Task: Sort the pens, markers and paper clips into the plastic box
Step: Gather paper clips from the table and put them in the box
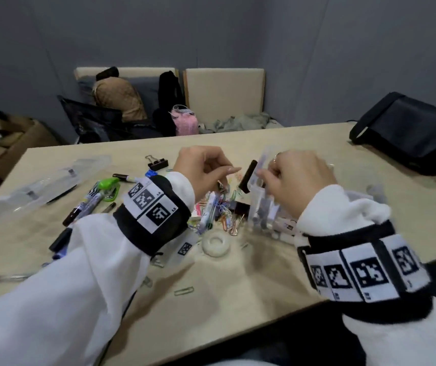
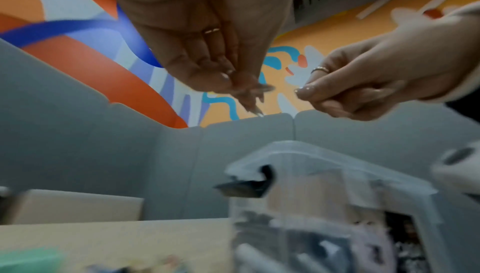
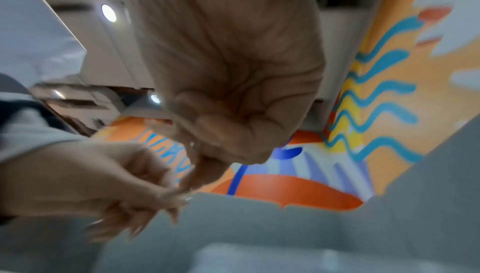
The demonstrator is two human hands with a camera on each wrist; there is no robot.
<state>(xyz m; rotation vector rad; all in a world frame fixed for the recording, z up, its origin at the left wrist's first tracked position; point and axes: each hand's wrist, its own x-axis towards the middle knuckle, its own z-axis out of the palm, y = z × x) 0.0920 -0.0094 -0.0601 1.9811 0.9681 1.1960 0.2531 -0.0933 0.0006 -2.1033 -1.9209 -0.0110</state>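
Observation:
The clear plastic box [image 1: 258, 204] stands tilted at the table's middle, with pens and markers upright in its compartments; it is blurred in the left wrist view [image 2: 327, 174]. A black clip [image 1: 248, 176] sits at its rim. Coloured paper clips [image 1: 226, 211] lie heaped just left of the box. My left hand [image 1: 206, 167] hovers above the heap, its fingertips [image 2: 249, 88] pinching a thin grey sliver that looks like a paper clip. My right hand [image 1: 300, 178] hangs over the box with fingers curled [image 3: 228, 125]; I see nothing in it. Loose pens and markers [image 1: 87, 204] lie at the left.
A green stapler [image 1: 109, 188], a black binder clip [image 1: 158, 163], a white tape roll [image 1: 215, 244] and a stray paper clip [image 1: 184, 290] lie on the table [image 1: 238, 307]. The clear lid [image 1: 42, 180] is far left. A black bag [image 1: 410, 128] sits at the back right.

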